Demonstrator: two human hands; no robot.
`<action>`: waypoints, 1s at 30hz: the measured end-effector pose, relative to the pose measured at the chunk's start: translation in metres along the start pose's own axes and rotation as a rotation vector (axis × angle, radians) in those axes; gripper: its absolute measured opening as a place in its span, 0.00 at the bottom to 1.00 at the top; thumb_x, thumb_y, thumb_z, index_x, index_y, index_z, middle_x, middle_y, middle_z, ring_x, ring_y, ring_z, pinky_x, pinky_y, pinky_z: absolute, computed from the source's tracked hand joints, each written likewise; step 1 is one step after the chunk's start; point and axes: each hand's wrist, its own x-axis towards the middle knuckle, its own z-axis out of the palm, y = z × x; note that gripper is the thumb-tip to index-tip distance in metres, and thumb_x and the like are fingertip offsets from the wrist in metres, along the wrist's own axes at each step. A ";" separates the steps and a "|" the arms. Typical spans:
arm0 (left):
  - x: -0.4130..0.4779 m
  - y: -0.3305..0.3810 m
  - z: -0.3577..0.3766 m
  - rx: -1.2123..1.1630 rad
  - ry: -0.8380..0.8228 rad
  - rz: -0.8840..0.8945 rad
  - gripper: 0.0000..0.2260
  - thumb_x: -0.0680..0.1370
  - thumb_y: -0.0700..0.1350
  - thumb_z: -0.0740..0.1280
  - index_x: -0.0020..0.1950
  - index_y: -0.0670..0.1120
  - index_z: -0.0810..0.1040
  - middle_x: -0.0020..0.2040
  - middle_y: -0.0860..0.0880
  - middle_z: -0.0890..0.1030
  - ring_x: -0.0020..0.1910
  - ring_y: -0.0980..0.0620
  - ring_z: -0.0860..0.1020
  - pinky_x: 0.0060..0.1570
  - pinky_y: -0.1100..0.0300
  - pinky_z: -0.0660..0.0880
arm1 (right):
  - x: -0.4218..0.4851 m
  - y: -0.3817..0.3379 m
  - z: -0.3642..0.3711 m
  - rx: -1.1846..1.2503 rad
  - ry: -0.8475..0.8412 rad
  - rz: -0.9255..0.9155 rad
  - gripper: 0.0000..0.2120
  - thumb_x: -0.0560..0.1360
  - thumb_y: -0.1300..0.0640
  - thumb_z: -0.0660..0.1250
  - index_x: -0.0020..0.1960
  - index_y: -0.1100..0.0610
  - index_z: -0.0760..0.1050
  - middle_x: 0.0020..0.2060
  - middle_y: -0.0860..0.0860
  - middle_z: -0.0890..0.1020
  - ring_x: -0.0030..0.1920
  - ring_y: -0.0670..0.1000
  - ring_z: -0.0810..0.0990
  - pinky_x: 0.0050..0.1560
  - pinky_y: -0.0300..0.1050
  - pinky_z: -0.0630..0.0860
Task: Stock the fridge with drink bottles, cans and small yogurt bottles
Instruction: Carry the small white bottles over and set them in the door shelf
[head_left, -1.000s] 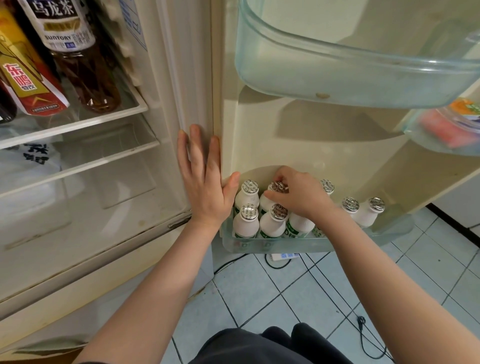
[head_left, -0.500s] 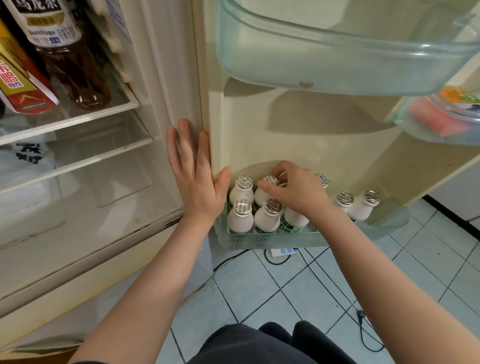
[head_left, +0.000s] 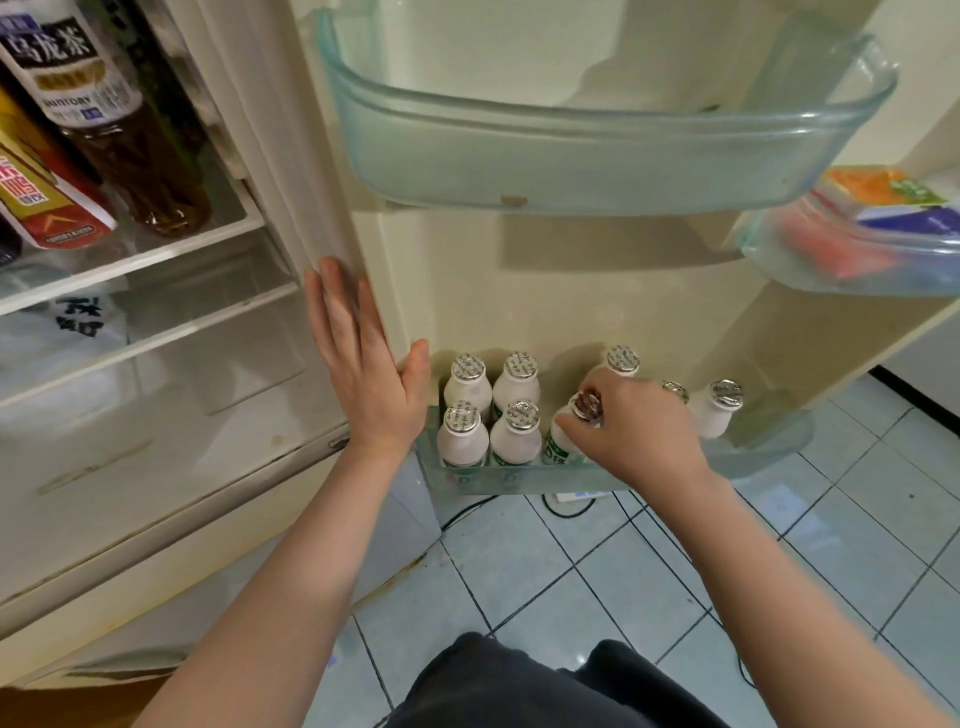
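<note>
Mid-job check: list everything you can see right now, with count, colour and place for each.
small yogurt bottles: eight visible, white with foil caps, bottom door bin
upper door bin: one, clear greenish, looks empty
right door bin: one, clear, holds blurred orange, red and blue packages
oolong tea bottle: one, brown, lying on the top fridge shelf
red and yellow pack: one, beside the tea
white plastic bag: one, lower shelf
cables: dark, on the blue tiled floor
left hand: open, flat on the door edge
right hand: closed on a front-row yogurt bottle
</note>
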 end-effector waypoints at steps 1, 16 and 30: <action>0.000 0.001 0.000 0.008 -0.007 -0.007 0.27 0.82 0.56 0.49 0.78 0.53 0.42 0.79 0.48 0.48 0.73 0.33 0.54 0.74 0.47 0.50 | 0.001 0.001 0.000 0.017 0.004 0.002 0.13 0.72 0.45 0.65 0.49 0.54 0.74 0.39 0.52 0.79 0.42 0.58 0.78 0.34 0.44 0.65; 0.002 0.009 0.000 0.079 0.006 -0.091 0.27 0.81 0.55 0.50 0.71 0.34 0.58 0.69 0.27 0.61 0.71 0.34 0.57 0.73 0.46 0.54 | 0.012 0.018 -0.006 0.279 -0.214 -0.195 0.12 0.69 0.51 0.72 0.52 0.47 0.79 0.43 0.42 0.80 0.48 0.46 0.79 0.50 0.44 0.76; 0.000 0.008 0.001 0.101 0.025 -0.102 0.28 0.81 0.54 0.50 0.72 0.33 0.58 0.71 0.29 0.60 0.73 0.36 0.57 0.73 0.48 0.54 | 0.018 0.028 -0.016 0.405 0.179 -0.046 0.08 0.73 0.50 0.66 0.51 0.50 0.79 0.41 0.42 0.81 0.44 0.47 0.80 0.40 0.40 0.72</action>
